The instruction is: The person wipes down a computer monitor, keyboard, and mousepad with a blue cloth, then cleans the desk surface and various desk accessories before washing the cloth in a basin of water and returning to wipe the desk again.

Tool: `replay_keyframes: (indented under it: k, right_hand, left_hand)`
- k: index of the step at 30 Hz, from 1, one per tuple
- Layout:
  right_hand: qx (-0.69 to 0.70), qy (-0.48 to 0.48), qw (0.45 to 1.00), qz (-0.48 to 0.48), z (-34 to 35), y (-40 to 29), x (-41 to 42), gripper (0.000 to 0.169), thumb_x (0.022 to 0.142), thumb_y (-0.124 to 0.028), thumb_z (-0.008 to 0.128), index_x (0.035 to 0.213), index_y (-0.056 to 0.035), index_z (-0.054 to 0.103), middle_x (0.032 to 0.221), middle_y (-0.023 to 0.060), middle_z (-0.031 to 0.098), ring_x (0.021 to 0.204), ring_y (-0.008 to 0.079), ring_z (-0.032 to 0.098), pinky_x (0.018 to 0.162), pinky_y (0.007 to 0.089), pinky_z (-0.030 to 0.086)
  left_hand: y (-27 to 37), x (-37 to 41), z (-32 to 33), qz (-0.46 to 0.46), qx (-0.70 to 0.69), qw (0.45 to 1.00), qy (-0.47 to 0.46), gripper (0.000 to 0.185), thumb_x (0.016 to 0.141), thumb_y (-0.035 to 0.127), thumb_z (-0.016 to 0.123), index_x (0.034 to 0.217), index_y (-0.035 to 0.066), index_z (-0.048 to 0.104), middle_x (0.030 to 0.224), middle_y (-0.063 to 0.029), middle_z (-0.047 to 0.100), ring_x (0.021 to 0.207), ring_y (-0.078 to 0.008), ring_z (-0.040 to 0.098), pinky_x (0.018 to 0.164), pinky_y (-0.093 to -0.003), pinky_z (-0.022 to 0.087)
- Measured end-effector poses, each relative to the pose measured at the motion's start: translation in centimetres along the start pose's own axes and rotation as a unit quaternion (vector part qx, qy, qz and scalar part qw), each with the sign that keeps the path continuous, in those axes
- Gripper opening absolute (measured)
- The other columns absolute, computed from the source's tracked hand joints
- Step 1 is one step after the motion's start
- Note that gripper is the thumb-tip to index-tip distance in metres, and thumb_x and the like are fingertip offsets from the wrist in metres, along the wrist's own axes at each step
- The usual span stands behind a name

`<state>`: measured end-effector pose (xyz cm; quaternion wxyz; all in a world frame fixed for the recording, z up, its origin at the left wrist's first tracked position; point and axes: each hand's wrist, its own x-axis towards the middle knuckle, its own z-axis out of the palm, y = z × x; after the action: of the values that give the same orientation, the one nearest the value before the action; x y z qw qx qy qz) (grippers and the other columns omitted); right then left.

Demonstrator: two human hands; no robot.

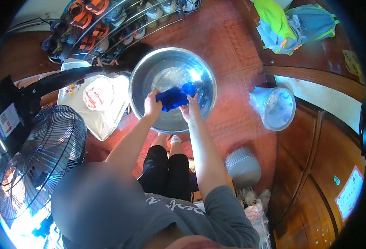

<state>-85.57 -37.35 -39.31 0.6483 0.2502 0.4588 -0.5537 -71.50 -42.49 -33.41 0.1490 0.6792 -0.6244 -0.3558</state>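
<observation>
A deep-blue cloth item (172, 99) is stretched between my two hands over a wide round metal basin (133, 102). My left hand (152, 104) grips its left end, fingers wrapped over the edge. At the other end, my right hand (191, 109) holds it with the palm partly turned up. A rounded blue piece (188, 88) shows just above the right fingers; I cannot tell whether it is part of the same cloth. The basin floor is bare metal around the cloth, with a bright glare on its upper right wall.
On the left stand a black fan (39, 162) and a white plastic bag (114, 102). A metal shoe rack (127, 21) with several shoes is beyond. To the right are a lined waste bin (293, 109), a checked grey stool (243, 168) and wooden cabinets (298, 149). A backpack (313, 23) lies at upper right.
</observation>
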Motion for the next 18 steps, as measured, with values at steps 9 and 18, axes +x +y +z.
replay_keyframes:
  k: [9,18]
  right_hand:
    - [0.12,-0.086,0.968,0.203,1.2,0.0,-1.2,0.062,0.08,-0.052,0.054,0.121,-0.0063,0.044,0.114,0.0109,0.052,0.095,0.0301,0.054,0.084,0.0471,0.044]
    - [0.021,-0.021,0.998,0.054,2.4,0.5,-5.1,0.034,0.075,0.001,0.05,0.107,-0.0056,0.044,0.087,0.0129,0.056,0.076,0.0252,0.059,0.064,0.0382,0.052]
  left_hand:
    - [6.7,-4.0,-3.5,0.151,-0.009,0.979,-0.137,0.034,0.061,-0.009,0.054,0.094,0.002,0.057,0.092,-0.016,0.058,0.089,-0.0328,0.057,0.078,-0.0368,0.045]
    - [4.0,-1.7,-9.2,-0.023,-0.157,0.984,-0.081,0.031,0.074,-0.003,0.059,0.104,0.004,0.053,0.093,-0.0093,0.059,0.087,-0.0193,0.057,0.079,-0.0286,0.046]
